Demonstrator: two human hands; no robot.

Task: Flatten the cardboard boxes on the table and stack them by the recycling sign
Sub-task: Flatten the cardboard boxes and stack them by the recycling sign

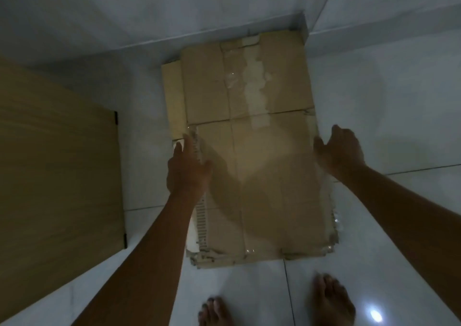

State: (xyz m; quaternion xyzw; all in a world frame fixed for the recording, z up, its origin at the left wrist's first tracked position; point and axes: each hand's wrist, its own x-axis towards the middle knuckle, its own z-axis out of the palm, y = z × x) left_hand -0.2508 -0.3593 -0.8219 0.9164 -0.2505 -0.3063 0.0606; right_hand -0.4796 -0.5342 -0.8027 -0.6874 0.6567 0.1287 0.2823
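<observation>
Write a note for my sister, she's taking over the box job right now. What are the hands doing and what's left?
Left hand: fingers on the left edge of the top flattened box, near its torn strip; grip unclear.
Right hand: open, at the box's right edge; touching or not is hard to tell.
The box lies flat on the floor against the wall, over another flattened piece that sticks out on the left.
Done: these boxes are flat and stacked.
Left: square up the top one. The wooden table is only partly in view, so check it for more boxes. No recycling sign is visible.
</observation>
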